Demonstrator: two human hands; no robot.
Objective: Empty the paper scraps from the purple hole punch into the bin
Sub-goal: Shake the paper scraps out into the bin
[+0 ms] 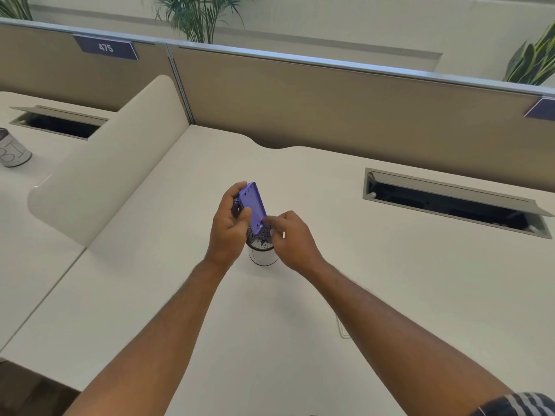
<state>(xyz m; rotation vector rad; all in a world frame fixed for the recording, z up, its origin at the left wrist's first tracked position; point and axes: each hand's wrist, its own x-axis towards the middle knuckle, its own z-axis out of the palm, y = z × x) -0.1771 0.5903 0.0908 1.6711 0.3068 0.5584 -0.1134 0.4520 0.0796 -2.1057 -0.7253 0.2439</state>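
The one purple hole punch [251,207] is held tilted, flat base toward the camera, right above the single small mesh bin [263,249] — left hand [229,225] fingers closed around its left side and top. The right hand [289,240], just right of the punch, has its fingers curled, fingertips touching the punch's lower corner — whether they pinch it I cannot tell. The bin stands on the pale tabletop [300,310], and a second cup-like holder [13,150] sits far left of it.

Bench [300,295] is wide open around the bin [263,256]; divider [99,175] blocks left, cable hatch [450,202] gapes right.
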